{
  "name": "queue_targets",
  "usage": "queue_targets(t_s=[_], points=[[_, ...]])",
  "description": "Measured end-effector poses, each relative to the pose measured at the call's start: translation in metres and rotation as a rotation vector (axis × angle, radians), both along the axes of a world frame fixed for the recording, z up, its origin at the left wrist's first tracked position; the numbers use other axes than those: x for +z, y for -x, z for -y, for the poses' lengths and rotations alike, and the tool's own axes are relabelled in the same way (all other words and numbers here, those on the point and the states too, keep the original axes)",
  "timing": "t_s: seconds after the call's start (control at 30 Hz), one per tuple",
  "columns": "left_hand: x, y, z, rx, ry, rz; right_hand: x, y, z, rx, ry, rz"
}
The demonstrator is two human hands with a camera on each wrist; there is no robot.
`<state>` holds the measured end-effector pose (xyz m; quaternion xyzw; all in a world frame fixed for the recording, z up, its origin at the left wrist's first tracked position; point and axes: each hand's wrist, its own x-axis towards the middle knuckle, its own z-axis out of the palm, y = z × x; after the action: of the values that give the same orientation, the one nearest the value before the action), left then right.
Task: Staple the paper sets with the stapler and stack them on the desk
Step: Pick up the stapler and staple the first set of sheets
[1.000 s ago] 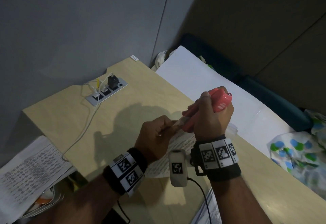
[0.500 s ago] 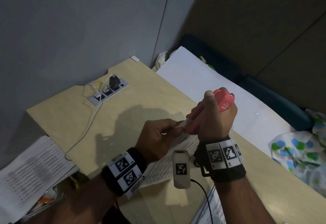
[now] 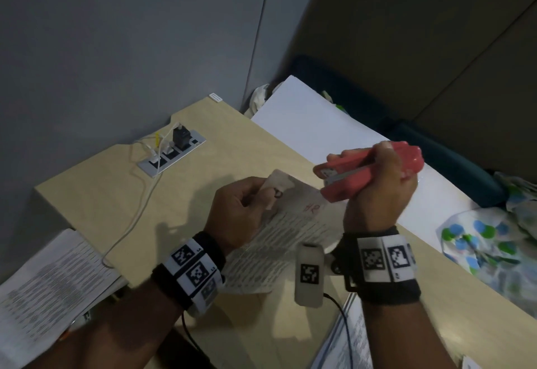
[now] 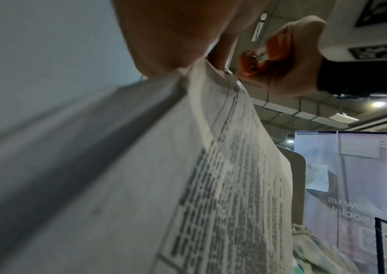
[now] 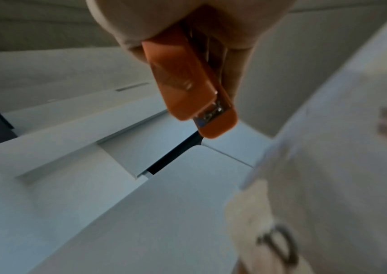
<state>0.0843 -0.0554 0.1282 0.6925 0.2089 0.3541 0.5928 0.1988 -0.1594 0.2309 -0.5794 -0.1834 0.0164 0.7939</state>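
Two hands are up over our desk (image 3: 122,194). Our left hand (image 3: 238,211) pinches the top corner of the papers (image 3: 287,235), thin white sheets with gray print, blurry. Our right hand (image 3: 377,194) is wrapped around the stapler (image 3: 348,177), smooth pink plastic, at 2 o'clock from the papers, just apart. Our fingers hide its middle.

Bare desk (image 3: 203,194) lies open ahead of both hands. A socket strip (image 3: 171,150) and its white cable (image 3: 136,209) crowd the far left; printed sheets (image 3: 52,287) overhang the near-left corner.
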Motion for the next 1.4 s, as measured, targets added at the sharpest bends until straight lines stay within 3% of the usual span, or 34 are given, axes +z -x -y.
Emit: queue_targets(t_s=[0.13, 0.27, 0.43, 0.5, 0.57, 0.67, 0.77, 0.87, 1.0, 1.1, 1.27, 1.33, 1.4], points=[[-0.001, 0.007, -0.013, 0.066, -0.060, -0.073, -0.009, -0.023, 0.035, 0.063, 0.109, 0.072], [0.005, 0.013, -0.027, 0.111, -0.091, -0.082, -0.041, -0.036, 0.068, 0.097, 0.234, 0.020], [0.044, 0.008, -0.035, -0.003, -0.173, -0.010, -0.101, -0.041, 0.076, 0.035, 0.293, -0.253], [0.060, 0.006, -0.037, -0.060, -0.169, 0.043, -0.118, -0.045, 0.071, 0.111, 0.248, -0.387], [0.069, 0.004, -0.040, -0.062, -0.163, 0.090, -0.124, -0.043, 0.063, 0.236, 0.269, -0.378], [0.069, 0.000, -0.053, 0.074, -0.165, 0.115, -0.124, -0.034, 0.051, 0.308, 0.274, -0.369], [0.055, 0.000, -0.073, 0.237, -0.027, 0.083, -0.128, -0.030, 0.046, 0.302, 0.344, -0.431], [0.030, 0.004, -0.088, 0.287, 0.009, 0.000, -0.126, -0.019, 0.041, 0.335, 0.598, -0.283], [-0.002, 0.007, -0.097, 0.336, 0.062, -0.105, -0.130, 0.001, 0.030, 0.400, 0.666, -0.220], [-0.019, 0.006, -0.099, 0.366, 0.085, -0.173, -0.140, 0.012, 0.016, 0.310, 0.805, -0.183], [-0.041, 0.007, -0.109, 0.348, 0.013, -0.303, -0.163, 0.017, -0.002, 0.240, 0.836, -0.360], [-0.054, 0.009, -0.111, 0.225, -0.009, -0.469, -0.174, 0.013, -0.001, 0.210, 0.855, -0.420], [-0.080, 0.015, -0.107, -0.007, -0.067, -0.807, -0.184, 0.012, 0.000, 0.182, 0.884, -0.461]])
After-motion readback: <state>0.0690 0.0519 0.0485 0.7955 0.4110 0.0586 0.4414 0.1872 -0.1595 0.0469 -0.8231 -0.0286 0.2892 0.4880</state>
